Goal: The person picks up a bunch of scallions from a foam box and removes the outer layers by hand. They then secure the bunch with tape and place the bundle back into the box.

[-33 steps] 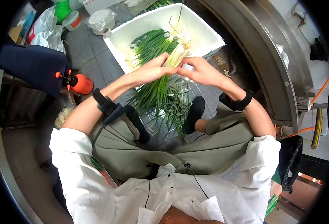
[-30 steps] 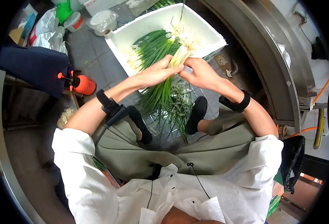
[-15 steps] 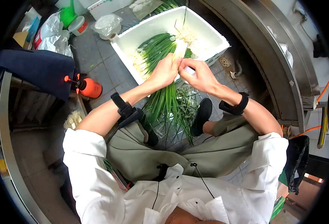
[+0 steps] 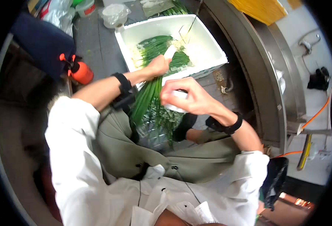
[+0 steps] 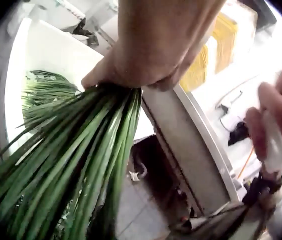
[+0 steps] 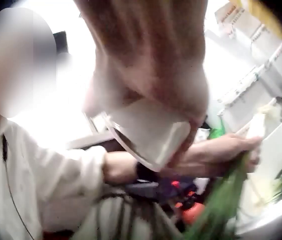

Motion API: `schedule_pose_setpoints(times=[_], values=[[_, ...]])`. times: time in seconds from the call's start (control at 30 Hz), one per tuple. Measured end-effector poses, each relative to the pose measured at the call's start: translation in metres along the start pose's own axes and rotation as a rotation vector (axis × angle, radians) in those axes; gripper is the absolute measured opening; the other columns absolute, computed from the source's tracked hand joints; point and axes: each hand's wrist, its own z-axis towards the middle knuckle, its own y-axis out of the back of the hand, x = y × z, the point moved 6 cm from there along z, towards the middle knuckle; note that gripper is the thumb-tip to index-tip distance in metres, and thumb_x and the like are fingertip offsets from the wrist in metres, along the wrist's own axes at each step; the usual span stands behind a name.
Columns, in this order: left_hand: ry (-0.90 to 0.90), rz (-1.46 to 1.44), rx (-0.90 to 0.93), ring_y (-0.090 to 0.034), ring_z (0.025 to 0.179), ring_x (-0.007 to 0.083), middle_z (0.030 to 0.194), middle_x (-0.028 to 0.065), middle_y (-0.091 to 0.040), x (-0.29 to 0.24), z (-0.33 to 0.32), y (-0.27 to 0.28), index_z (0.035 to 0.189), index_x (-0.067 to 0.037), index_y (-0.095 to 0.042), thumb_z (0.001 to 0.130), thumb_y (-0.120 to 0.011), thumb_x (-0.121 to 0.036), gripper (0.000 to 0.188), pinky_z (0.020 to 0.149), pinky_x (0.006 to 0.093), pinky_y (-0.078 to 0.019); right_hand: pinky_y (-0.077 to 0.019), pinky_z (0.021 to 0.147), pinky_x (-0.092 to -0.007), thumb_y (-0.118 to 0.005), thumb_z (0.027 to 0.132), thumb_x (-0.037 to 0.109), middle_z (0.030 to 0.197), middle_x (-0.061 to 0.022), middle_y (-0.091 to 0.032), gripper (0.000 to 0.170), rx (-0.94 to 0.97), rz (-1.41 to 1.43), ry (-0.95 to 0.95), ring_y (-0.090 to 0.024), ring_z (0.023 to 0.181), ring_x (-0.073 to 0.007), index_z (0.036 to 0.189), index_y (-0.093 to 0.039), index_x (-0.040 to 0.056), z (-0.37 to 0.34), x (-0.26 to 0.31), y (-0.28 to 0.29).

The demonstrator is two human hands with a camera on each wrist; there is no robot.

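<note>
My left hand (image 4: 159,66) grips a bunch of scallions (image 4: 146,100) close to its white root end, over the near edge of a white foam box (image 4: 207,35). The long green leaves hang down toward the floor, and they fill the lower part of the left wrist view. Inside the box lie more scallions (image 4: 154,43). To the right and nearer my body, my right hand (image 4: 190,96) curls its fingers around a white roll (image 6: 153,130), apart from the bunch. Most of that roll is covered by the hand in the head view.
Loose green leaves (image 4: 169,116) lie on the floor between my feet. An orange spray bottle (image 4: 82,73) stands at the left, and a plastic-covered tub (image 4: 114,14) is behind it. A steel counter (image 4: 262,64) runs along the right side.
My right hand has drawn away from the bunch, down toward my body, with the white roll. My left hand keeps its grip on the scallions and has shifted left. The head view has turned.
</note>
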Motion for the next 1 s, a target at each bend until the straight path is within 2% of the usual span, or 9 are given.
schedule_pose_setpoints(times=[0.07, 0.23, 0.3, 0.53, 0.73, 0.83, 0.87, 0.93, 1.0], values=[[0.005, -0.049, 0.052, -0.056, 0.071, 0.0131, 0.083, 0.0065, -0.063, -0.008, 0.0, 0.001, 0.107, -0.001, -0.057, 0.102, -0.05, -0.038, 0.038, 0.064, 0.032, -0.0472, -0.0488, 0.075, -0.0292, -0.061, 0.094, 0.011, 0.083, -0.0036, -0.067, 0.015, 0.021, -0.092, 0.035, -0.062, 0.079, -0.0122, 0.085, -0.066, 0.001, -0.002, -0.001, 0.006], [-0.095, -0.407, 0.25, -0.052, 0.073, 0.0064, 0.084, -0.0021, -0.058, -0.043, -0.035, 0.023, 0.106, -0.007, -0.055, 0.1, -0.057, -0.038, 0.031, 0.063, 0.024, -0.0434, -0.05, 0.08, -0.0265, -0.058, 0.094, 0.016, 0.089, -0.0033, -0.071, 0.018, -0.216, 0.078, -0.347, -0.065, 0.085, -0.011, 0.09, -0.071, 0.0036, -0.042, -0.072, 0.074], [-0.067, -0.396, 0.275, -0.052, 0.074, 0.006, 0.085, -0.0022, -0.058, -0.041, -0.045, 0.032, 0.106, -0.007, -0.055, 0.1, -0.057, -0.038, 0.032, 0.063, 0.0238, -0.0435, -0.0484, 0.083, -0.0258, -0.057, 0.096, 0.018, 0.091, -0.0035, -0.071, 0.022, -0.307, -0.051, -0.291, -0.063, 0.089, -0.0108, 0.095, -0.071, 0.0015, -0.051, -0.085, 0.094], [-0.292, -0.234, 0.027, -0.057, 0.102, 0.0116, 0.09, 0.0015, -0.062, -0.065, -0.078, 0.094, 0.122, -0.006, -0.055, 0.097, -0.061, -0.041, 0.044, 0.098, 0.0331, -0.0402, -0.05, 0.083, -0.0339, -0.06, 0.095, 0.029, 0.092, -0.0104, -0.072, 0.033, -0.19, -0.291, -0.39, -0.065, 0.09, -0.0172, 0.108, -0.071, 0.0006, -0.054, -0.137, 0.074], [-0.394, 0.049, -0.384, -0.055, 0.085, 0.0109, 0.089, -0.0002, -0.058, -0.087, -0.14, 0.248, 0.115, -0.006, -0.057, 0.097, -0.061, -0.029, 0.029, 0.08, 0.029, -0.0454, -0.0488, 0.092, -0.039, -0.06, 0.094, 0.029, 0.104, -0.0173, -0.072, 0.041, 0.031, -0.308, -0.334, -0.067, 0.102, -0.0284, 0.124, -0.063, 0.0004, -0.028, -0.14, 0.035], [-0.351, 0.054, -0.358, -0.043, 0.132, 0.021, 0.148, 0.0134, -0.044, -0.086, -0.177, 0.282, 0.152, -0.002, -0.023, 0.096, -0.054, -0.005, 0.064, 0.107, 0.0304, -0.035, -0.0487, 0.092, -0.0389, -0.062, 0.094, 0.027, 0.104, -0.0177, -0.071, 0.041, 0.13, -0.307, -0.315, -0.067, 0.1, -0.0274, 0.124, -0.063, -0.0002, -0.019, -0.126, 0.016], [-0.341, 0.06, -0.381, -0.043, 0.132, 0.021, 0.148, 0.0134, -0.044, -0.07, -0.183, 0.297, 0.152, -0.002, -0.023, 0.096, -0.054, -0.005, 0.064, 0.107, 0.0304, -0.035, -0.0487, 0.092, -0.0389, -0.062, 0.094, 0.027, 0.104, -0.0177, -0.071, 0.041, 0.149, -0.31, -0.297, -0.067, 0.1, -0.0274, 0.124, -0.063, -0.0002, -0.016, -0.123, 0.01], [-0.006, 0.367, -0.456, -0.056, 0.081, 0.0118, 0.089, 0.0005, -0.058, -0.015, -0.19, 0.325, 0.117, -0.003, -0.057, 0.096, -0.061, -0.023, 0.029, 0.075, 0.0305, -0.0474, -0.0491, 0.091, -0.0378, -0.062, 0.094, 0.028, 0.103, -0.0176, -0.071, 0.04, 0.215, -0.31, -0.312, -0.067, 0.099, -0.0274, 0.123, -0.063, -0.0003, -0.011, -0.118, 0.002], [0.183, 0.309, -0.449, -0.059, 0.08, 0.0132, 0.088, 0.0045, -0.062, 0.009, -0.213, 0.329, 0.115, 0.0, -0.059, 0.093, -0.063, -0.02, 0.03, 0.072, 0.0323, -0.0488, -0.0494, 0.091, -0.0368, -0.062, 0.094, 0.028, 0.103, -0.0174, -0.071, 0.04, 0.267, -0.321, -0.298, -0.067, 0.1, -0.0273, 0.122, -0.064, 0.0002, -0.006, -0.114, 0.001]])
